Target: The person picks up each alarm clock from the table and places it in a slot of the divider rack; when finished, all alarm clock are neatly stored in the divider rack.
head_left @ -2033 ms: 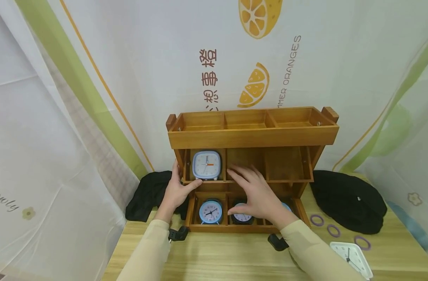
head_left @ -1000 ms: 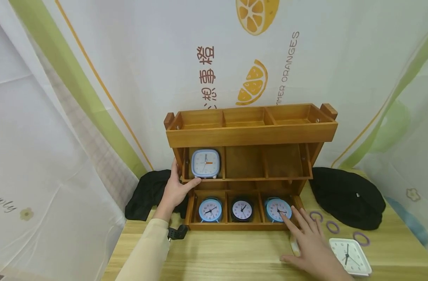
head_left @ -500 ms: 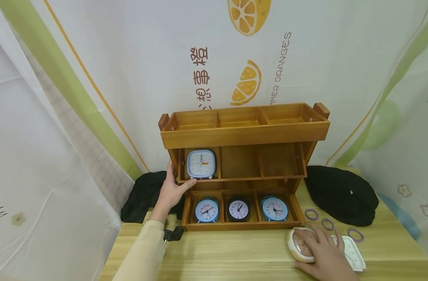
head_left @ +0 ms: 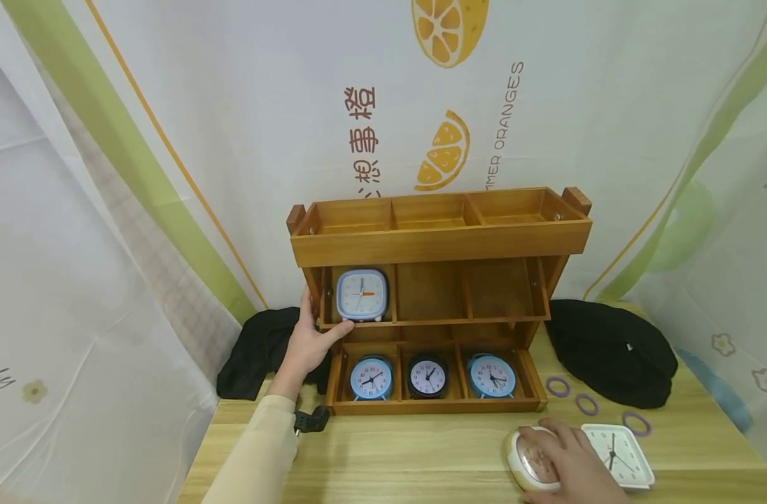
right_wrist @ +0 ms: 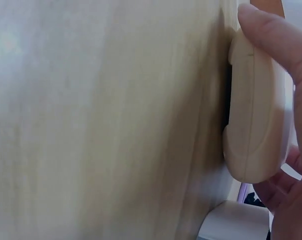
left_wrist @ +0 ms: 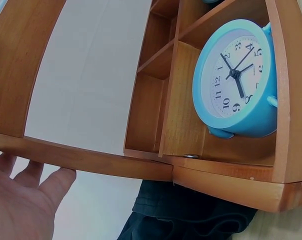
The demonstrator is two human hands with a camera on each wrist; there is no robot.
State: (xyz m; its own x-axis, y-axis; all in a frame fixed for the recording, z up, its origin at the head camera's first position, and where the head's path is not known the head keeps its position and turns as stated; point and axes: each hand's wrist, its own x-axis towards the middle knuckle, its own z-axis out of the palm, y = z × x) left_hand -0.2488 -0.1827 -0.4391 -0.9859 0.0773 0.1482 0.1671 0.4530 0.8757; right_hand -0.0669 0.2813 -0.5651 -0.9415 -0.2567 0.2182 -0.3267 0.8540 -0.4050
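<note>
My left hand [head_left: 308, 343] grips the left side of the brown wooden tiered rack [head_left: 440, 243], its thumb on the middle tier's front edge and its fingers along the side. In the left wrist view, fingertips [left_wrist: 61, 182] touch the rack's side board. Low on the right of the table, my right hand [head_left: 572, 462] holds a rounded cream alarm clock [head_left: 535, 458] with a brownish, glossy front. The right wrist view shows its plain cream side [right_wrist: 256, 110] close over the table, the thumb on one end. A square white clock [head_left: 618, 455] lies just beside this hand.
On the middle tier stands a blue-rimmed square clock [head_left: 362, 295]. The bottom tier bears a blue round clock [head_left: 371, 379], a black one [head_left: 427, 376] and another blue one [head_left: 492, 376]. Purple rings [head_left: 587, 404] and black cloths [head_left: 610, 353] lie around the rack.
My right hand has moved from in front of the rack down to the right and taken hold of the cream clock, which has shifted slightly nearer. My left hand keeps its place on the rack.
</note>
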